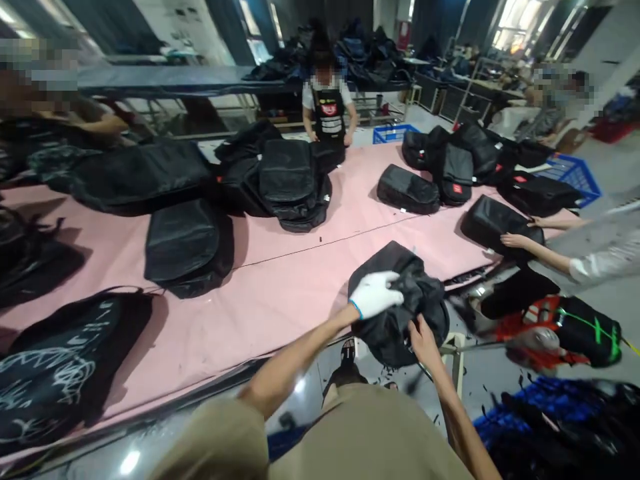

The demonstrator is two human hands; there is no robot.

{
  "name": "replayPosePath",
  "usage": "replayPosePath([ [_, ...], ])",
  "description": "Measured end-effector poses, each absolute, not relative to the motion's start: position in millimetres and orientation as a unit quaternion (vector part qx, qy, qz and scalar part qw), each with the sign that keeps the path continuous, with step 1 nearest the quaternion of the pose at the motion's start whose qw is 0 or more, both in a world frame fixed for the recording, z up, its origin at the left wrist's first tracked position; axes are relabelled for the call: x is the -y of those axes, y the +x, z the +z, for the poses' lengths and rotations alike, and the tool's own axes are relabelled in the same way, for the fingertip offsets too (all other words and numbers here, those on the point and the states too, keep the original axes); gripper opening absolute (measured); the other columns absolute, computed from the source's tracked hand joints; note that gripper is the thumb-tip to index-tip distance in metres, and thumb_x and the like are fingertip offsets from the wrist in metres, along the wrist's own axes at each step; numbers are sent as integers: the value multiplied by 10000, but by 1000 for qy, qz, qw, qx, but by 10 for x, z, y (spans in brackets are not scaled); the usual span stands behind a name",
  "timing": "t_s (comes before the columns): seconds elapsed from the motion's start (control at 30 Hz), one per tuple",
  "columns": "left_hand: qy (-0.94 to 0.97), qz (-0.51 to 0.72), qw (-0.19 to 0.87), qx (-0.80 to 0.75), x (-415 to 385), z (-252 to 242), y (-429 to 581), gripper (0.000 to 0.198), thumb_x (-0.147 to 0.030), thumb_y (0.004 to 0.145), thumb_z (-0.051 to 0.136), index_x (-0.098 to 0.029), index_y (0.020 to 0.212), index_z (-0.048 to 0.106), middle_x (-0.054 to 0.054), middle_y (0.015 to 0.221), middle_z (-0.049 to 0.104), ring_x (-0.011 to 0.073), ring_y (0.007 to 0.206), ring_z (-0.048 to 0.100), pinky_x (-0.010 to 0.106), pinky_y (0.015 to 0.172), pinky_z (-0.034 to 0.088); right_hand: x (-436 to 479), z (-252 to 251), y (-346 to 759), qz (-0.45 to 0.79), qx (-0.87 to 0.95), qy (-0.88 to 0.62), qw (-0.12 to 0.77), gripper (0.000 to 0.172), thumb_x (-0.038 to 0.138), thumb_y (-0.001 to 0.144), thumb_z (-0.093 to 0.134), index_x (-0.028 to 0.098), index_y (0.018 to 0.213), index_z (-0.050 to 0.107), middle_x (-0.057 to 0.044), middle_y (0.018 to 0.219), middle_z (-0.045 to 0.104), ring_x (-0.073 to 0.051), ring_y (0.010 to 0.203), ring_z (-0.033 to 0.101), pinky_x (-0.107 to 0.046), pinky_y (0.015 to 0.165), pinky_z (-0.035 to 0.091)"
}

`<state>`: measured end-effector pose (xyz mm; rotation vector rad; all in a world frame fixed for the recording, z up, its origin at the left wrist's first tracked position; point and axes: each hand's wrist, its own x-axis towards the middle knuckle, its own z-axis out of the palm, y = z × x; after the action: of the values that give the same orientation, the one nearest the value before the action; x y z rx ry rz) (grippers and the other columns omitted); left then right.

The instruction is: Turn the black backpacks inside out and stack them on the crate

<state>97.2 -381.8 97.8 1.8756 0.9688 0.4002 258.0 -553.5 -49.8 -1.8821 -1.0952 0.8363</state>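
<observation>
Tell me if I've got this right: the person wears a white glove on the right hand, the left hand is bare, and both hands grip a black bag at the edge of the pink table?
Not quite. The head view shows the white glove on the left hand; the right hand is the bare one. Both do grip the black bag at the edge of the pink table.

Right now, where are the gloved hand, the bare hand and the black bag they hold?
gloved left hand point(374, 294), head view, on the back of the white glove.
bare right hand point(424, 341), head view, on the back of the hand.
black bag point(395, 333), head view, on its crumpled lower fabric.
</observation>
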Motion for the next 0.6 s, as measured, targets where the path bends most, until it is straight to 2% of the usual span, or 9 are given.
replayPosePath([
  [0.07, 764, 190, 480, -387, 3620, 1063, 1024, 570, -269, 780, 752, -170, 1337, 821, 73, 1267, 854, 293, 1178, 778, 359, 1029, 621, 5509, -289, 2675, 295, 463, -735, 397, 820, 732, 1016, 534, 164, 1598, 644, -194, 1509, 723, -361, 1421, 675, -523, 1247, 534],
  [0.17, 777, 200, 447, -395, 3404, 1217, 1066, 525, -234, 836, 711, -159, 1349, 797, 76, 1303, 841, 286, 1207, 767, 386, 1115, 584, 5489, -79, 2822, 138, 480, -764, 408, 759, 655, 1068, 499, 158, 1631, 611, -218, 1642, 604, -372, 1545, 545, -585, 1335, 408],
  [0.23, 789, 187, 401, -427, 3371, 1320, 1072, 524, -275, 917, 701, -204, 1432, 761, 70, 1366, 826, 299, 1252, 758, 420, 1154, 562, 5451, -25, 2907, 60, 394, -812, 427, 856, 661, 1017, 577, 95, 1659, 557, -276, 1729, 486, -422, 1624, 436, -644, 1359, 336],
  [0.27, 791, 181, 375, -449, 3394, 1357, 1073, 554, -308, 963, 689, -228, 1511, 713, 74, 1407, 813, 312, 1283, 753, 439, 1168, 553, 5417, -16, 2935, 71, 331, -832, 440, 927, 666, 963, 651, 62, 1658, 538, -306, 1731, 470, -444, 1621, 438, -656, 1341, 362],
  [0.33, 795, 188, 313, -484, 3517, 1372, 1065, 687, -388, 1038, 664, -248, 1698, 534, 107, 1527, 754, 344, 1382, 717, 473, 1202, 532, 5315, -12, 2936, 206, 219, -830, 471, 951, 655, 873, 746, 45, 1586, 588, -324, 1618, 593, -451, 1501, 584, -625, 1216, 527],
  [0.43, 802, 223, 239, -500, 3807, 1223, 991, 972, -536, 1029, 731, -223, 1828, 275, 164, 1721, 587, 373, 1540, 608, 478, 1250, 506, 5115, 5, 2779, 440, 149, -725, 508, 678, 632, 882, 726, 120, 1325, 754, -210, 1280, 817, -358, 1161, 791, -464, 921, 683],
  [0.5, 807, 214, 222, -504, 3964, 1062, 875, 1084, -595, 971, 802, -219, 1831, 260, 175, 1776, 515, 382, 1585, 564, 472, 1256, 506, 4987, 18, 2634, 461, 168, -699, 520, 557, 632, 897, 700, 163, 1180, 800, -133, 1141, 852, -316, 1056, 811, -400, 859, 681],
  [0.53, 808, 192, 222, -511, 3998, 992, 798, 1062, -602, 962, 808, -230, 1819, 301, 170, 1755, 544, 386, 1564, 587, 473, 1235, 523, 4940, 13, 2579, 437, 190, -712, 516, 522, 634, 901, 693, 176, 1121, 811, -110, 1095, 856, -309, 1049, 808, -385, 866, 673],
  [0.6, 805, 135, 221, -533, 3936, 904, 618, 844, -605, 1003, 744, -262, 1729, 484, 146, 1573, 723, 384, 1415, 710, 469, 1124, 585, 4909, -56, 2544, 382, 236, -747, 491, 511, 657, 904, 678, 179, 1020, 817, -103, 1023, 853, -318, 1071, 796, -375, 901, 656],
])
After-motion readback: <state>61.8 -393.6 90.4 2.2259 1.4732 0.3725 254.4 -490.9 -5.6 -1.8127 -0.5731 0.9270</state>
